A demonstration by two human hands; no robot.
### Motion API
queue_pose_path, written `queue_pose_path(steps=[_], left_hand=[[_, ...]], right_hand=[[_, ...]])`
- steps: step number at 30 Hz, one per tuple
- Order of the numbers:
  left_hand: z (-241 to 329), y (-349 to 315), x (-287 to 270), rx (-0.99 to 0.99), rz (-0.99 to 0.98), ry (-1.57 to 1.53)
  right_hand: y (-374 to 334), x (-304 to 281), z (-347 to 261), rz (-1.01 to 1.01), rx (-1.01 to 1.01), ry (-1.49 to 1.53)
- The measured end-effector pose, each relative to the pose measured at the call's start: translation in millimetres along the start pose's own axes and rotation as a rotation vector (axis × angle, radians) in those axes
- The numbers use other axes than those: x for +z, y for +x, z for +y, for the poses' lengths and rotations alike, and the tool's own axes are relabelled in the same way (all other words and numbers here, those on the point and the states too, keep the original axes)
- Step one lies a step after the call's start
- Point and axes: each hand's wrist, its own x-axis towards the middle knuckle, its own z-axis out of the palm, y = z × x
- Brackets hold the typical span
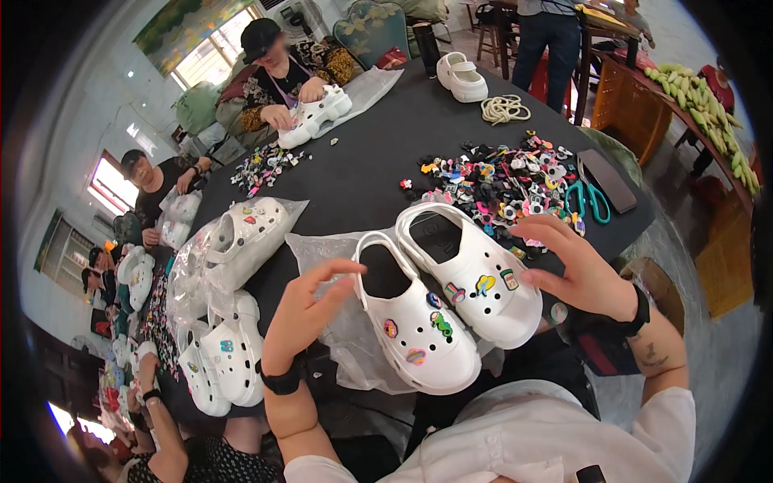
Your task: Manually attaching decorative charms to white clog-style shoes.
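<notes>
Two white clogs sit side by side at the near edge of a black table, toes toward the person, partly over a clear plastic bag. Colourful charms dot their perforated tops: a curly green one on the left clog, a yellow hat on the right clog. The left hand is open beside a heel strap; the right hand, also open, curves near the right clog's outer side. Beyond lie a charm heap and teal-handled scissors.
</notes>
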Motion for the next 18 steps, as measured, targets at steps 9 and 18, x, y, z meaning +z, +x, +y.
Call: queue_pose_path(steps=[9,18], left_hand=[[-119.7,-91.1,44.5,-0.409,0.56,-0.061],[-85.2,-92.7,60.5,-0.446,0.504,-0.509]], right_hand=[[87.2,28.0,-11.3,-0.458,-0.297,-0.086],[110.9,50.2,-26.1,-0.836,-0.116,0.045]])
